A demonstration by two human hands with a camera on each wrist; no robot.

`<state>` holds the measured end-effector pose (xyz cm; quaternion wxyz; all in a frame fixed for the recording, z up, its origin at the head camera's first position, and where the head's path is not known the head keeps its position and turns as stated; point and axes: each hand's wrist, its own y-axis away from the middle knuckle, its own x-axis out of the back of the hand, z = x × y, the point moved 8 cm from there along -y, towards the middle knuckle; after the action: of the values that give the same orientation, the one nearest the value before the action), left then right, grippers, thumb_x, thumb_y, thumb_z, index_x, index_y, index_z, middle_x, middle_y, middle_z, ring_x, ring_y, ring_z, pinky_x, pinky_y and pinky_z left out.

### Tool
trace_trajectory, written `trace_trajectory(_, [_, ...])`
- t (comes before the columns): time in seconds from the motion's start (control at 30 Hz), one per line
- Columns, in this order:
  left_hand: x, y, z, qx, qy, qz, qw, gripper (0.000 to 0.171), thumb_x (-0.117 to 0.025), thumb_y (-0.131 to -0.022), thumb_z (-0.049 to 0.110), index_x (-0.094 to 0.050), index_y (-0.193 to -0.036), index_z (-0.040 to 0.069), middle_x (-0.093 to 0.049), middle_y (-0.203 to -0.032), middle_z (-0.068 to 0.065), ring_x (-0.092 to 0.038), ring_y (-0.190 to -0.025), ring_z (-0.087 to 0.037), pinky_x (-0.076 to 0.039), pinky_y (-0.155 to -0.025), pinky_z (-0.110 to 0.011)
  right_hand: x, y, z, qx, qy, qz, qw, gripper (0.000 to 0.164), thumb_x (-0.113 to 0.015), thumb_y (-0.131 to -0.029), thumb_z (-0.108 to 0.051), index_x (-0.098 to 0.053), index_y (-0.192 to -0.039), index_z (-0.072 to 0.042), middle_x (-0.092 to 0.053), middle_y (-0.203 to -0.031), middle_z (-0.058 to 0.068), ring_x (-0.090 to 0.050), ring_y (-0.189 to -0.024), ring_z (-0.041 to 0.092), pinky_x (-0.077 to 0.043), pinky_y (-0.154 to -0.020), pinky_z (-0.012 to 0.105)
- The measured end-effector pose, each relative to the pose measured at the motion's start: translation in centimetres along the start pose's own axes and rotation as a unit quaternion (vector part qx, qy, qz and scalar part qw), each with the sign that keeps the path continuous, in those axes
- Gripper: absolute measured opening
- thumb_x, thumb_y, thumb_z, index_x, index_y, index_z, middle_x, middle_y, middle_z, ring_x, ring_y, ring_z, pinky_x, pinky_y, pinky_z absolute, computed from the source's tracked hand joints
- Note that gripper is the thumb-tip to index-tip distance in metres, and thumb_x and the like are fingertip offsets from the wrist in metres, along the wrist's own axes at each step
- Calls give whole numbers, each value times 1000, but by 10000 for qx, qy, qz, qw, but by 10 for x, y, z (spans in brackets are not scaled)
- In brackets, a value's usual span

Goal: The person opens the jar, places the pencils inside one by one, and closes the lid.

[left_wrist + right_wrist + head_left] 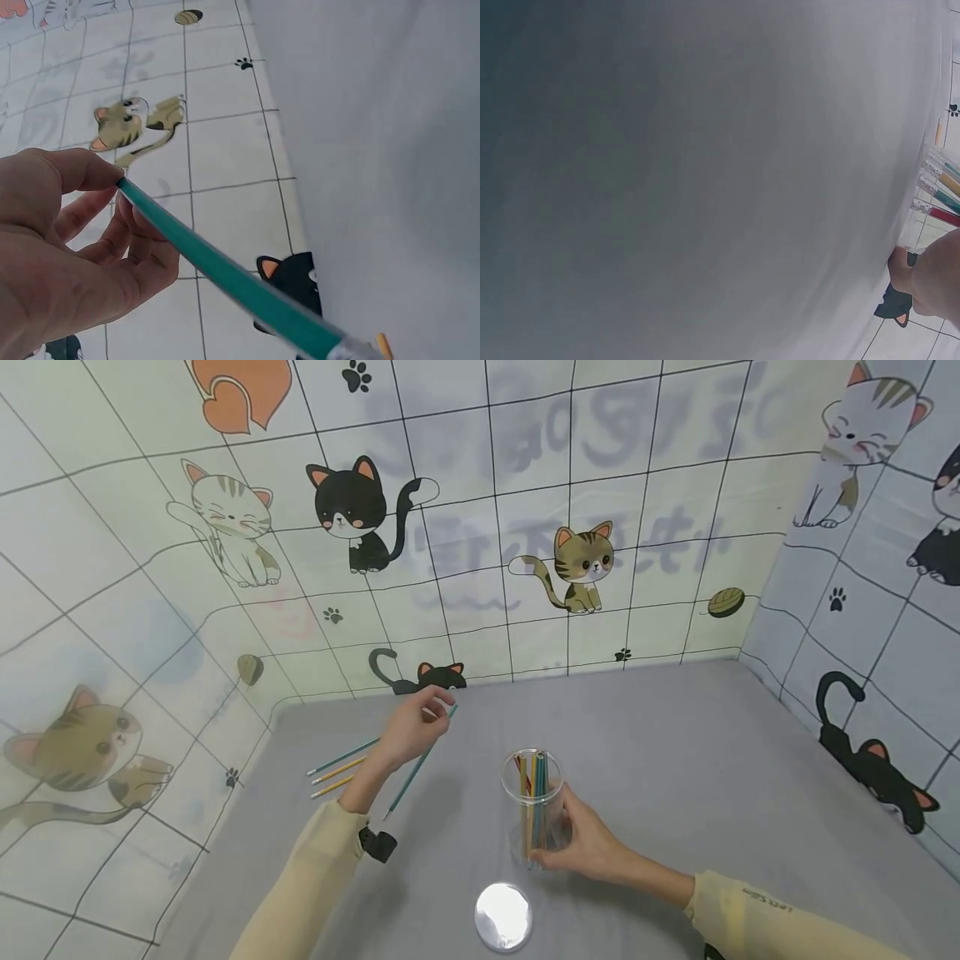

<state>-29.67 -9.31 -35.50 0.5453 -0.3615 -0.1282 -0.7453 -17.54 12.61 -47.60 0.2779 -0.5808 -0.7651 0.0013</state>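
My left hand (408, 728) pinches a teal pencil (225, 270) near one end, between thumb and fingers. In the head view the pencil slants down toward me, its lower end beside the left wrist. A clear cylindrical jar (514, 839) stands to the right, open at the top, with several yellow, teal and red pencils (536, 777) upright inside. My right hand (588, 842) grips the jar from its right side, thumb toward the front. At the edge of the right wrist view, part of that hand (934, 277) shows below the pencils' ends (945, 199).
Left of the left forearm lie a blue pencil (341, 758) and two yellow pencils (337, 772), partly behind the hand. A round clear lid (503, 917) lies in front of the jar. Cat-print cloth walls (465, 568) border the grey table (645, 735).
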Motion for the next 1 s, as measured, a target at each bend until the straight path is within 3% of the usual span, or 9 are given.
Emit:
trace_trajectory(0.37, [1,-3,37,-441,379,-199,9981,24,-57,-94,3,-61,-116,10,-62,-96,-7,-63,-79,-22,-49,-66,-36,1,0,-3,144,36,72,9999,85,-90,-68,-17,-43,-139,-13,-60,-131,2,-57,-115,21,-49,-90,52])
trace_trajectory(0.63, [6,-3,66,-852,340,-107,9957,23,-58,-94,2,-61,-115,9,-61,-99,-7,-64,-87,-23,-52,-70,-39,1,-1,-5,90,10,41,10000,86,-90,-68,-18,-42,-140,-13,-60,-130,0,-58,-112,19,-48,-91,50])
trace_trajectory(1.0, [11,-3,105,-1302,678,-163,9890,24,-59,-94,1,-59,-116,8,-61,-98,-7,-65,-88,-22,-51,-71,-38,2,0,-6,240,36,91,9997,84,-89,-68,-16,-44,-138,-10,-61,-128,3,-59,-109,18,-50,-90,47])
